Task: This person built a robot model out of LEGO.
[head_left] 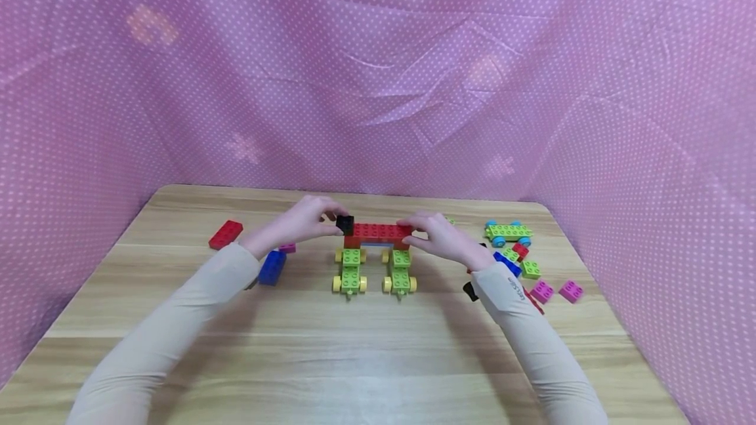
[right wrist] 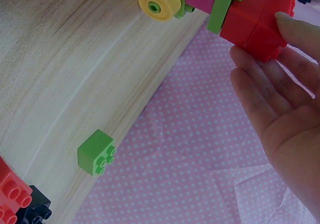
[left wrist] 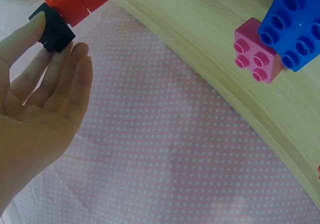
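Note:
My left hand [head_left: 310, 218] pinches a small black brick [head_left: 345, 225] between thumb and fingertips, right at the left end of a long red brick [head_left: 378, 233]. In the left wrist view the black brick [left wrist: 59, 34] sits against the red bricks [left wrist: 77, 1]. With thumb and fingers my right hand [head_left: 438, 236] grips the beam's right end, where red bricks [right wrist: 252, 21] are stacked. The red beam spans two lime green wheeled bases, the left base [head_left: 351, 273] and the right base [head_left: 400, 274], both with yellow wheels [right wrist: 159, 2]. A blue piece shows under the beam.
Left on the wooden table [head_left: 366, 359] lie a red brick [head_left: 226, 235], a blue brick [head_left: 272, 267] and a pink brick [left wrist: 257, 54]. To the right are a green car base [head_left: 508, 233] with blue wheels, pink bricks [head_left: 571, 291] and several mixed bricks. A pink dotted curtain [head_left: 378, 117] surrounds the table.

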{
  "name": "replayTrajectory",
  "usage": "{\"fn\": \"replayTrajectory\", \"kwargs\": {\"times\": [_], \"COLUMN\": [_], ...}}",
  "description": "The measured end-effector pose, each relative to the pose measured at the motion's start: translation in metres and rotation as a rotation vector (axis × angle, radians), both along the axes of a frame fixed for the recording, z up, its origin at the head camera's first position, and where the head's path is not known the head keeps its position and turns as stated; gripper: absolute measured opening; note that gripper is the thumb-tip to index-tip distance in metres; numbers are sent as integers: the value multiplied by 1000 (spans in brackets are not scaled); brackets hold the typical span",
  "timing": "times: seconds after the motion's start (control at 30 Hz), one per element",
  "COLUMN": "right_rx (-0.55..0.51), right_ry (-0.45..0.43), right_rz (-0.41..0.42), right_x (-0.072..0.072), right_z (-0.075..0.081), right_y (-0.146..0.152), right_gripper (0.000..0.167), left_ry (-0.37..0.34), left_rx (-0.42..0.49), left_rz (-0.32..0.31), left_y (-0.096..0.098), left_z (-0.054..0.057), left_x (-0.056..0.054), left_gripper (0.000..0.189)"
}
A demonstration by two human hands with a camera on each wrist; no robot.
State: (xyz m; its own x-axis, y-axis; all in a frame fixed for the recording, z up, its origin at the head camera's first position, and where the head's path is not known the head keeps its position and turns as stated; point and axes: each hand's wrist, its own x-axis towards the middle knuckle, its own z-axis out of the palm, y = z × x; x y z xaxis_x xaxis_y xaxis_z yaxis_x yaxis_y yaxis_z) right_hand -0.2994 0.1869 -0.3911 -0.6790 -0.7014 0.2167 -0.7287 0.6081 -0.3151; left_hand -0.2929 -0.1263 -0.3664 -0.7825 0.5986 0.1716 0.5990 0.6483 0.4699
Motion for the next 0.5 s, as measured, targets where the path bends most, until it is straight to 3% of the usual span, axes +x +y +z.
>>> {"fn": "replayTrajectory", "kwargs": {"times": [0.5], "right_rx": [16], "right_ry": [-13], "right_rz": [-18], "right_x": [-1], "right_z": [0], "right_y": [0], "right_gripper": [36], "left_ry": [1], "left_rx": [20], "left_rz": [-1], "left_y": [-1], "left_z": [-2], "left_x": [-1], "left_gripper": [38]}}
